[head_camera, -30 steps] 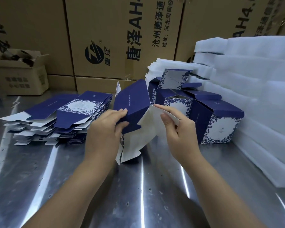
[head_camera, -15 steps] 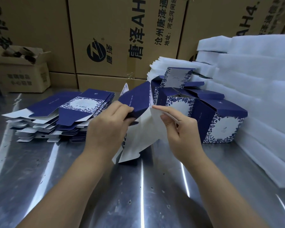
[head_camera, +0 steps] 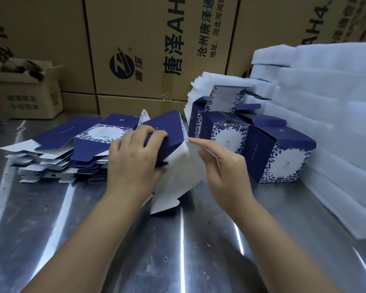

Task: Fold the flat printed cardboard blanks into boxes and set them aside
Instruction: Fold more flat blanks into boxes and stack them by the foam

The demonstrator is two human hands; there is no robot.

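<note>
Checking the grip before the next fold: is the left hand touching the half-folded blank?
Touching. The head view shows the left hand gripping the blue panel of the blank, with its fingers curled over the top and the thumb underneath.

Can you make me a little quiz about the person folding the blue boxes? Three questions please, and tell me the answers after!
1. True or false: the stack of flat blanks lies to the left of the left hand.
2. Pick one: what does the left hand grip? A) the half-folded blank B) a roll of tape C) a pair of scissors
3. Fill the gap: the finished boxes stand on the person's ____ side.

Key: 1 true; 2 A; 3 right.
</note>
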